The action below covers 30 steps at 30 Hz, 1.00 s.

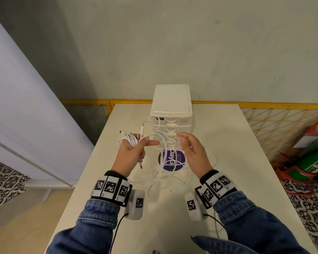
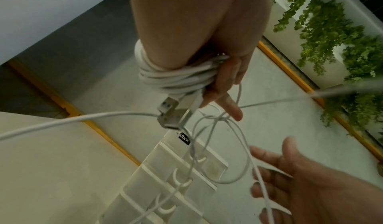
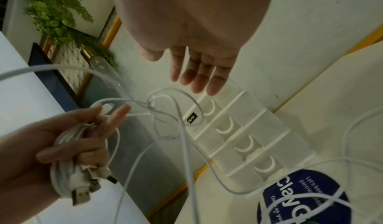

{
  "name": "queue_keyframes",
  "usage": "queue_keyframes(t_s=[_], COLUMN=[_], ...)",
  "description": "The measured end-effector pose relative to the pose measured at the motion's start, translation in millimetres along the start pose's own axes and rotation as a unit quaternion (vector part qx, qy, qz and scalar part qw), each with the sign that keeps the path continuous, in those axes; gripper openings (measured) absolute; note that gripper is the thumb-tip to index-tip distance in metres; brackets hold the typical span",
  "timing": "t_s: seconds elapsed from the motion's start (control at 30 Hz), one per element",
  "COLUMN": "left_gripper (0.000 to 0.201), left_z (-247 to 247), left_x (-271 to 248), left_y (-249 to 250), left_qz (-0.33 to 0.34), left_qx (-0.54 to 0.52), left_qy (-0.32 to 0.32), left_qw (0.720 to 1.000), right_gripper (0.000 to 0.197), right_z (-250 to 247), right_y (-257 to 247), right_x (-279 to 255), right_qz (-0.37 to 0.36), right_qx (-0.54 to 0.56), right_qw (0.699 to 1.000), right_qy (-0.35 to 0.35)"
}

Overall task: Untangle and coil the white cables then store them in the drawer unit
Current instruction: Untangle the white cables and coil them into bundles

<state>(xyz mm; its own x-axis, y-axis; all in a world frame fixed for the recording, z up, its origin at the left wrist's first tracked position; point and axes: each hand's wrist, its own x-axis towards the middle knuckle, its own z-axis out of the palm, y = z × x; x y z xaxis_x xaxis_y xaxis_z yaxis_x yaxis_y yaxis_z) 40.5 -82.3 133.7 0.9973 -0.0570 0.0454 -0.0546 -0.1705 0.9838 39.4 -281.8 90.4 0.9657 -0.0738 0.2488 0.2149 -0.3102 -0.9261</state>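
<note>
My left hand (image 1: 134,146) grips a coil of white cables (image 1: 126,139), wound around its fingers, with the index finger pointing right. In the left wrist view the coil (image 2: 172,78) sits beside two USB plugs (image 2: 170,111). Thin strands run from it into a loose knotted loop (image 3: 165,111) hanging between my hands. My right hand (image 1: 189,146) hovers just right of that loop, fingers relaxed and spread, gripping nothing. More loose white cable (image 1: 163,174) lies tangled on the table. The white drawer unit (image 1: 171,107) stands behind my hands with its clear drawers (image 3: 248,137) closed.
A round purple sticker (image 1: 171,160) lies on the white table (image 1: 228,143) in front of the drawers. A yellow mesh fence (image 1: 283,116) runs behind the table. A green extinguisher in a red stand (image 1: 316,158) sits on the floor at the right.
</note>
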Motion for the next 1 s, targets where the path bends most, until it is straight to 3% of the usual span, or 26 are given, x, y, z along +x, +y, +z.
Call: queue_keyframes(t_s=[0.13, 0.2, 0.27, 0.37, 0.47, 0.53, 0.63, 0.73, 0.87, 1.0], left_gripper=[0.036, 0.034, 0.031, 0.034, 0.056, 0.050, 0.049, 0.048, 0.013, 0.006], left_z=[1.2, 1.6, -1.3, -9.8, -16.4, -17.1, -19.1, -20.1, -13.3, -7.0], left_x=[-1.7, -2.1, -3.3, -3.1, -0.6, -0.4, -0.8, 0.1, 3.0, 5.4], left_y=[4.9, 7.2, 10.9, 11.5, 6.2, 4.4, 5.5, 4.5, 0.7, -9.3], left_qz=[0.026, 0.033, 0.032, 0.034, 0.026, 0.020, -0.002, 0.027, 0.049, 0.036], left_qx=[-0.018, -0.023, -0.035, -0.042, -0.014, 0.003, -0.059, -0.037, 0.035, 0.073], left_qy=[-0.018, -0.010, 0.020, 0.042, 0.031, 0.013, -0.016, -0.047, -0.034, -0.019], left_qw=[0.999, 0.999, 0.999, 0.998, 0.999, 1.000, 0.998, 0.998, 0.998, 0.996], right_gripper=[0.058, 0.040, 0.013, 0.010, 0.004, 0.001, 0.007, 0.005, 0.009, 0.015], right_z=[0.9, 5.4, 6.0, -2.7, -11.2, -15.5, -20.9, -20.5, -16.6, -12.4], right_y=[13.9, 18.2, 22.1, 25.3, 17.3, 10.6, 4.0, 3.3, 7.9, 0.3], right_x=[2.1, -0.1, -2.5, -2.6, 1.5, 4.3, 7.5, 8.4, 7.5, 4.3], right_qz=[0.055, 0.056, 0.065, 0.096, 0.109, 0.081, 0.055, 0.035, 0.011, -0.015], right_qx=[-0.052, -0.042, -0.019, 0.038, 0.094, 0.103, 0.133, 0.114, 0.082, 0.106], right_qw=[0.992, 0.988, 0.990, 0.992, 0.987, 0.989, 0.988, 0.992, 0.996, 0.994], right_qy=[-0.105, -0.138, -0.125, -0.077, -0.072, -0.071, -0.058, -0.043, -0.037, -0.014])
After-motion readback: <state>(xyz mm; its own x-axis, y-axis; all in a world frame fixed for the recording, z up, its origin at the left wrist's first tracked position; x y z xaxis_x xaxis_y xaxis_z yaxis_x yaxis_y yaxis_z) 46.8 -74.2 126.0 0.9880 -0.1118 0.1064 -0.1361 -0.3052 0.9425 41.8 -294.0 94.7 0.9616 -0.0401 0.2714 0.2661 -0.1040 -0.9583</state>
